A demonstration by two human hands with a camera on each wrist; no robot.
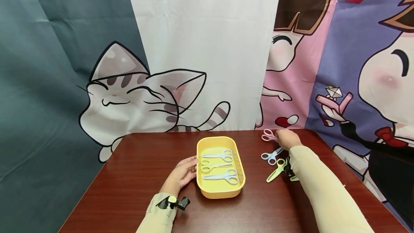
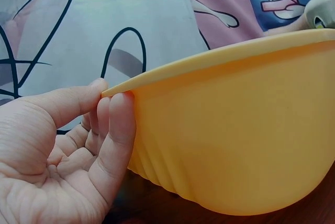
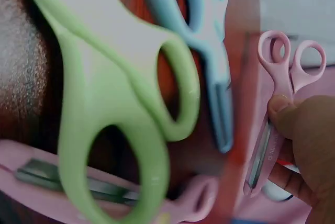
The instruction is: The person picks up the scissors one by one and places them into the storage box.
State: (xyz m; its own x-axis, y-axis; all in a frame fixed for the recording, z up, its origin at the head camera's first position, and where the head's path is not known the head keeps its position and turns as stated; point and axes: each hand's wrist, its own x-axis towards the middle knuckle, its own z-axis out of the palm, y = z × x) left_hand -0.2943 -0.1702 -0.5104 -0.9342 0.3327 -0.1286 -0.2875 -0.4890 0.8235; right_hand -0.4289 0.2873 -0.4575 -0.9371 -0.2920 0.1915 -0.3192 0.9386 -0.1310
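My left hand (image 1: 182, 172) pinches the left rim of a yellow plastic tray (image 1: 220, 194) between thumb and fingers. Three pairs of scissors lie in the tray: two pale blue pairs, far (image 1: 217, 155) and near (image 1: 223, 176), with a yellow-green pair (image 1: 211, 167) between them. Over the table's far right part, my right hand (image 1: 289, 139) grips pink scissors (image 3: 281, 80) by their blade part, handles sticking out. Below that hand lie blue scissors (image 1: 273, 156) and green scissors (image 1: 275, 174). Another pink pair (image 3: 180, 208) lies under the green handles in the right wrist view.
A dark red-brown table (image 1: 136, 190) bears everything. Right behind its far edge hangs a cloth backdrop (image 1: 210, 46) printed with a cartoon cat and figures. My right sleeve (image 1: 318, 186) covers part of the table's right side.
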